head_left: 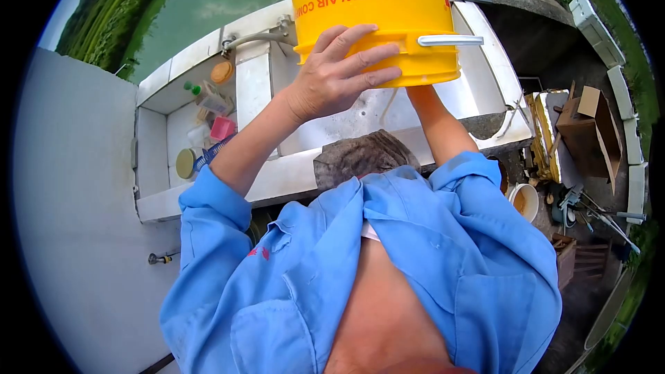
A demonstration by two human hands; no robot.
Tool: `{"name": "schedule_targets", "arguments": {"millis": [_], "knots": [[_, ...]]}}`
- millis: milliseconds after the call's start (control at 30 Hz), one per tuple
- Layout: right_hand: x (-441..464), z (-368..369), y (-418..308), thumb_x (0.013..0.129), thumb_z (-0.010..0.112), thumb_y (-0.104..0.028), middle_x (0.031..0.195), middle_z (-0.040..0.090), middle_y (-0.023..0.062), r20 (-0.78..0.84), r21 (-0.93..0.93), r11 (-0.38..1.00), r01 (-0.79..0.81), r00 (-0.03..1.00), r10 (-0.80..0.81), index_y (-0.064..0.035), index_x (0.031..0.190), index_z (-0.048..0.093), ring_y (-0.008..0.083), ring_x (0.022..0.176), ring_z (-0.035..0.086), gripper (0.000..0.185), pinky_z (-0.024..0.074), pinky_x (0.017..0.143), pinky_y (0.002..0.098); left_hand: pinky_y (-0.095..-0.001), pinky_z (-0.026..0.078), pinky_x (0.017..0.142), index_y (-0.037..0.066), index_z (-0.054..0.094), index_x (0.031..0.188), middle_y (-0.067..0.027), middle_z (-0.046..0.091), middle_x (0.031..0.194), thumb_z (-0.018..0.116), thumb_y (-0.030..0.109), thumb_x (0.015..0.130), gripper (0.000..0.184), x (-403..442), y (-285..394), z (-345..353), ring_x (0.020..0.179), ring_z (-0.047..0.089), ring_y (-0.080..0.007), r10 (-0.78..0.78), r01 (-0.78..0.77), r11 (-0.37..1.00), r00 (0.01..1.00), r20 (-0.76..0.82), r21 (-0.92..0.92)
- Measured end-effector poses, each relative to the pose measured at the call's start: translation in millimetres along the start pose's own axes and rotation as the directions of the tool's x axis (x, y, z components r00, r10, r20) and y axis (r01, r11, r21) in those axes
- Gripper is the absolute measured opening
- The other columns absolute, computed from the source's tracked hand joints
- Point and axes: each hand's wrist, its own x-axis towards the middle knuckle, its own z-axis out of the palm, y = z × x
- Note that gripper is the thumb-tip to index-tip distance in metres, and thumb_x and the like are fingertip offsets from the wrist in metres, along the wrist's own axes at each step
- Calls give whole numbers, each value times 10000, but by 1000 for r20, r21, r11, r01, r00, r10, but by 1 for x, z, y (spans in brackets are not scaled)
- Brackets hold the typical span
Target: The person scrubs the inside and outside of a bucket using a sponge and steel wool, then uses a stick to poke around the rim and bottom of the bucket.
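A yellow bucket (374, 14) with red lettering is held up over the white sink (322, 125), its ribbed rim and white handle turned toward me. My left hand (343, 69) lies against the rim side of the bucket, fingers spread over the yellow wall. My right forearm reaches up under the bucket, and the hand itself is hidden behind or inside it. A dark wet cloth (364, 157) hangs over the sink's front edge, below the bucket.
Left of the sink, a tiled compartment holds bottles, a pink container (222, 128) and a round lid (185, 163). A tap hose (256, 38) runs along the back edge. At right are a cardboard box (589, 131), a white bucket (524, 202) and tools.
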Motion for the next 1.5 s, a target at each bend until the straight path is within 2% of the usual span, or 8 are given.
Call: {"name": "schedule_targets", "arguments": {"millis": [400, 533, 867, 1000, 1100, 1267, 1333, 1500], "knots": [[-2, -29, 3, 813, 648, -260, 1271, 477, 58, -15, 13, 996, -86, 996, 86, -152, 1300, 380, 234, 1155, 477, 566, 416, 962, 382, -402, 386, 971, 212, 614, 1103, -15, 551, 1226, 650, -5, 608, 541, -69, 0, 30, 1163, 459, -313, -388, 389, 920, 921, 48, -40], [8, -58, 5, 955, 347, -369, 1401, 330, 97, -43, -1, 989, -145, 989, 144, -124, 1368, 294, 269, 1270, 341, 483, 271, 1072, 409, -402, 385, 976, 217, 615, 1089, -4, 547, 1232, 662, -9, 583, 556, -79, 16, 42, 1170, 453, -315, -470, 471, 879, 882, 29, -82], [19, -117, -21, 879, 531, -286, 1294, 460, 98, -155, -191, 911, -367, 927, 341, -97, 1288, 394, 275, 1178, 451, 471, 357, 1008, 378, -409, 352, 963, 257, 558, 1124, 12, 463, 1302, 669, 103, 644, 516, -98, 40, 69, 1209, 394, -281, -428, 457, 887, 868, 252, -68], [12, -138, -24, 855, 568, -272, 1264, 489, 102, -131, -677, 608, -414, 881, 454, -92, 1266, 419, 278, 1153, 476, 472, 376, 991, 374, -406, 281, 1031, 301, 483, 1172, 30, 407, 1350, 718, 169, 601, 631, -126, 47, 69, 1244, 329, -257, -420, 457, 887, 858, 295, -69], [-1, -148, -25, 837, 597, -261, 1242, 511, 105, -26, -962, 210, -174, 827, 562, -88, 1249, 438, 280, 1134, 494, 474, 389, 979, 371, -416, 275, 1040, 312, 501, 1124, 25, 406, 1348, 698, 147, 632, 555, -146, 46, 57, 1254, 323, -258, -410, 444, 895, 854, 320, -36], [-14, -122, -7, 684, 718, -191, 1049, 616, 120, 238, -953, 25, 301, 697, 676, -48, 1105, 545, 287, 990, 578, 477, 446, 881, 348, -483, 250, 1043, 298, 517, 1072, -13, 386, 1344, 646, 76, 683, 466, -175, 35, 18, 1276, 302, -291, -504, 482, 861, 767, 398, 162], [-15, -143, 7, 645, 708, -173, 969, 630, 136, -47, -963, -164, 215, 466, 883, -42, 1032, 585, 282, 907, 587, 427, 454, 825, 339, -492, 262, 1036, 242, 542, 1029, -71, 393, 1341, 655, 38, 665, 432, -184, 35, 4, 1264, 328, -314, -574, 532, 818, 736, 360, 217], [-23, -130, -3, 615, 671, -133, 948, 643, 140, -223, -947, -253, 200, 163, 961, -25, 1016, 607, 283, 869, 590, 421, 457, 809, 344, -399, 358, 962, 73, 518, 1128, -107, 512, 1208, 605, 67, 744, 393, -197, 67, 2, 1132, 465, -305, -908, 921, 350, 289, 305, 168]]}}
